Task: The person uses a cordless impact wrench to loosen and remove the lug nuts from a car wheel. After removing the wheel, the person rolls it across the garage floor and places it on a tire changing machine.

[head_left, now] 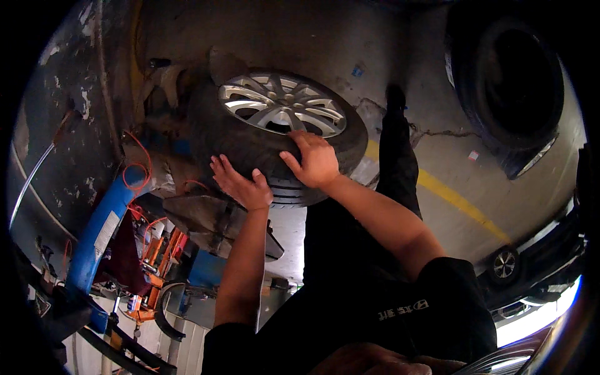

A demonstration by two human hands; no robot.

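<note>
A tyre [206, 134] mounted on a silver spoked rim [270, 117] is seen at upper centre, in front of the person, tilted so that the spokes are turned up into view; how it is supported cannot be told. The left hand [245, 185] is held unclenched, with fingers extended and thumb raised, against the near side of the tyre; whether firm contact is made cannot be told. The right hand [314, 164] is laid over the upper sidewall, its fingers relaxed and directed to the rim's near edge; nothing is enclosed by it. A curved grey plate [200, 219] is placed just below the tyre, and a blue arm [100, 234] is shown at left, crossed by an orange hose [149, 164]. At right, the floor [431, 147] is marked by a yellow line [462, 206], beyond which a second tyre [469, 94] is seen.
</note>
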